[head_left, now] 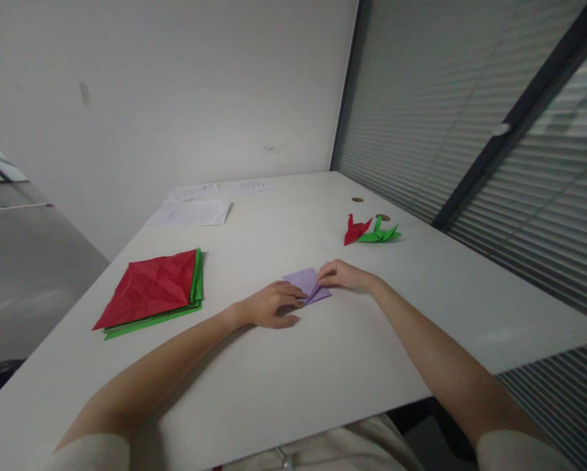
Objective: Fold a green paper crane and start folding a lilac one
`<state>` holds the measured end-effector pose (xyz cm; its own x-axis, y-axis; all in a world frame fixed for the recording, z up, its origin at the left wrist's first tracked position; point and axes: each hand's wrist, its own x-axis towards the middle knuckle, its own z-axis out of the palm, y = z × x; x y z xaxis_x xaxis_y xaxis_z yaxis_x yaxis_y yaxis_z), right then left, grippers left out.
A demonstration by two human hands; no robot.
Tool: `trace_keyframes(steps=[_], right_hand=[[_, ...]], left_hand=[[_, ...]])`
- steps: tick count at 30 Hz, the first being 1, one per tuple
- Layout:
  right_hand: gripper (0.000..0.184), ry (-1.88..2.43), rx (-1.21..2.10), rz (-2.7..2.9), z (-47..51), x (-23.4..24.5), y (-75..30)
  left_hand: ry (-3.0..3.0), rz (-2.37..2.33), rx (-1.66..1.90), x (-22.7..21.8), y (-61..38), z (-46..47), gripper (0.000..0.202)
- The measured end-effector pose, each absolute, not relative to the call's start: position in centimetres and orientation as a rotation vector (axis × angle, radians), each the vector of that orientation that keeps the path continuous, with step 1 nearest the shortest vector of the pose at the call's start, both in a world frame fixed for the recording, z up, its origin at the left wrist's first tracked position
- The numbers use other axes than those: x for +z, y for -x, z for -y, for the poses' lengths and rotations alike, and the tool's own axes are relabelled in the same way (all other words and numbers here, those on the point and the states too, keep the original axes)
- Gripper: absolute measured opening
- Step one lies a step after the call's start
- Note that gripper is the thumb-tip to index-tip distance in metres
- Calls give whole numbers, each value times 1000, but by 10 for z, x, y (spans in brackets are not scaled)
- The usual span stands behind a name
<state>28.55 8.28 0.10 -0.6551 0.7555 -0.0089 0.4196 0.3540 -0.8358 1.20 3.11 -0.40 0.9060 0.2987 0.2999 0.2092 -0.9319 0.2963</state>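
A folded sheet of purple origami paper (299,279) lies on the white table in front of me. My left hand (275,304) rests palm down on its near left part, fingers stretched out over the paper. At its right side, my right hand (339,273) pinches a raised flap of the same paper between thumb and fingertips. The flap stands up a little from the layer beneath. Part of the sheet is hidden under my left fingers.
To the left is a stack of red and green paper (156,288), creased red on top. A red paper crane (356,230) and a green paper crane (380,233) sit at the right. Printed sheets (198,212) lie at the back left of the table (274,392), and blinds line the right.
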Motion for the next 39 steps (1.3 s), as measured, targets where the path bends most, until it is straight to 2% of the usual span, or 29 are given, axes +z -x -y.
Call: trace_keyframes(steps=[6,11,22,26,29,39], right_hand=[[28,1082,965,2246,-80,-14,-266],[20,1179,751,2194,-78,-23,-256],[17,1339,369,2232,-69,-21,-241],[17,1418,248,2278,-65,-19,-236],[15,1437,200,2304,-63,-19,-235],[14,1480,194,2251,-65,-24,-234]], left_hand=[[-2837,-352,517,-3,-12,-29,38],[-2798,-422,521,-3,-11,-29,34],[-2815,-394,539,-1,-12,-29,27],[-2839,-503,509,-1,-14,-24,35],[-2874,-523,493,-2,-15,-23,37],[-2829,-423,507,-3,-14,-29,27]])
